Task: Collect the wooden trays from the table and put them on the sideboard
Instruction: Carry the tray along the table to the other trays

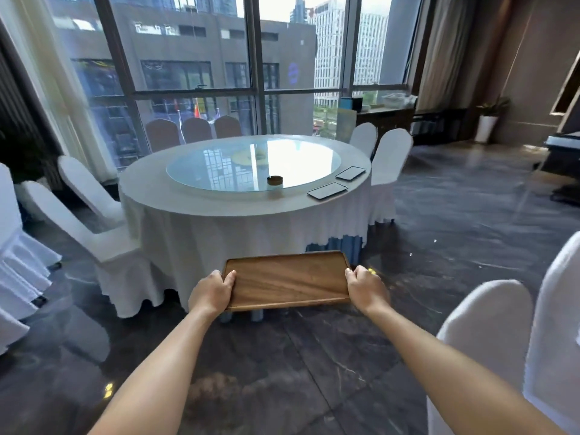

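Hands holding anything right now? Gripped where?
Yes: a wooden tray, held level, with the left hand on its left short edge and the right hand on its right short edge.

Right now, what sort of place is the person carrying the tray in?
Probably a restaurant or hotel banquet room: a large round white-clothed table with a glass turntable, white-covered chairs around it, and a brown wooden tray held in both hands.
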Available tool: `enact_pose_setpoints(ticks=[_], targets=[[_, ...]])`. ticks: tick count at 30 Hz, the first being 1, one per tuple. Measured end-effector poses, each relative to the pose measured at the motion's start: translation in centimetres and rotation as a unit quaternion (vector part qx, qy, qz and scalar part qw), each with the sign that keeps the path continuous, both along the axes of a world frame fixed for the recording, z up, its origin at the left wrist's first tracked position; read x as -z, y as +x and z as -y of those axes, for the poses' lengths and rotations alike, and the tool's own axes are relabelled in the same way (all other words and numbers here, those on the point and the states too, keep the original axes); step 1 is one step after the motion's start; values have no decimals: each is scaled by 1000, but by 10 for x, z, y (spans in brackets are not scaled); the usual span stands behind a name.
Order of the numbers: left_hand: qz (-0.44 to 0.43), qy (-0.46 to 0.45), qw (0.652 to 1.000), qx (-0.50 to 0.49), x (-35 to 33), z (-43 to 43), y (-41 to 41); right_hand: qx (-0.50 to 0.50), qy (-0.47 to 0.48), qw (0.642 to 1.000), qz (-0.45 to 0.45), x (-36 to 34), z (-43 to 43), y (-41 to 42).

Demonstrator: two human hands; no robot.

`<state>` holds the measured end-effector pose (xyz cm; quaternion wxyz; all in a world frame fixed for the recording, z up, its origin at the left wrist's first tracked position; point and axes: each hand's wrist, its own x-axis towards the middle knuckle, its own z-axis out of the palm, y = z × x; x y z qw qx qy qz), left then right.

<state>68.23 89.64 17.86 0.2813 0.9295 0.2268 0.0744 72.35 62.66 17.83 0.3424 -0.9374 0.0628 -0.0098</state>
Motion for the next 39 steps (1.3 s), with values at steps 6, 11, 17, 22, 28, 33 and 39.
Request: enact_pose_setpoints(ticks=[6,11,17,22,28,33,39], targets=[[14,11,1000,19,-11,-35,117,9,-4,1000,8,-10,-32,110],[-4,18,999,35,2,-46,215,33,-11,999,1,1,-42,197],[-31,29,996,82,26,-38,355,74,-12,997,-15,23,-37,319],[-56,14,991,121,43,-24,475,107,-18,993,-46,28,-23,420],[-70,8,989,132,62,15,588,109,-21,993,-41,30,15,529],[-65,6,993,98,88,58,670,72,-45,995,-58,62,58,627],[-99,4,995,29,110,106,759,-32,-86,993,-69,86,108,752]])
